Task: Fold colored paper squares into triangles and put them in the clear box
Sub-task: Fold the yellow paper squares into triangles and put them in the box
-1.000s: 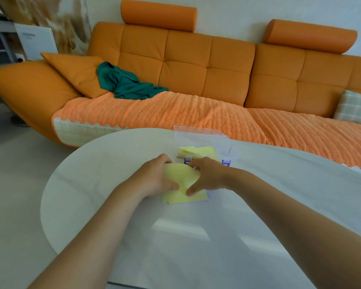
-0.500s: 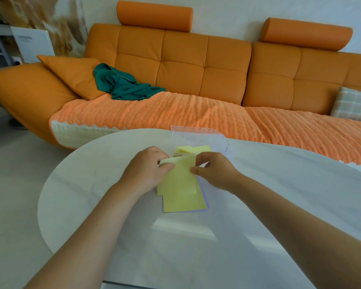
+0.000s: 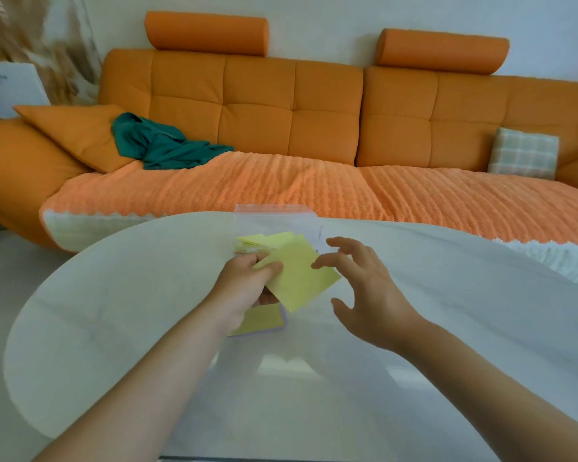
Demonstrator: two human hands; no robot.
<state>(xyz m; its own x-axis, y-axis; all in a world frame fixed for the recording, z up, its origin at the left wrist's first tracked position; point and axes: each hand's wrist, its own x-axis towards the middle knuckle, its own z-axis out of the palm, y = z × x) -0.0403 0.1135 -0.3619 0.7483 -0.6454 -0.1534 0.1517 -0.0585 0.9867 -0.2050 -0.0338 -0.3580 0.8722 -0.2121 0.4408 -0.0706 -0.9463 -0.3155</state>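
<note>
Yellow paper square [image 3: 301, 278] fills gap between left hand [image 3: 247, 288] and right hand [image 3: 367, 295] fingers. Clear box [image 3: 277, 221] just beyond fingertips. Open tabletop [image 3: 464, 311] right of right fingers.

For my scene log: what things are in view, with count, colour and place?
white oval table: one, white, in the foreground
clear plastic box: one, transparent, at the table's far edge
folded paper pieces: several, yellow, inside the box
yellow square paper sheet: one, yellow, held above the table
stack of square papers: one, yellow on top, on the table below that sheet
orange padded sofa: one, orange, behind the table
cylindrical headrests: two, orange, atop the sofa back
crumpled cloth: one, dark green, sofa's left part
plain cushion: one, orange, sofa's left end
checked cushion: one, pale green-white, sofa's right end
white boxy object: one, white, far left
left hand: one, pinches the sheet
right hand: one, open, beside the sheet
</note>
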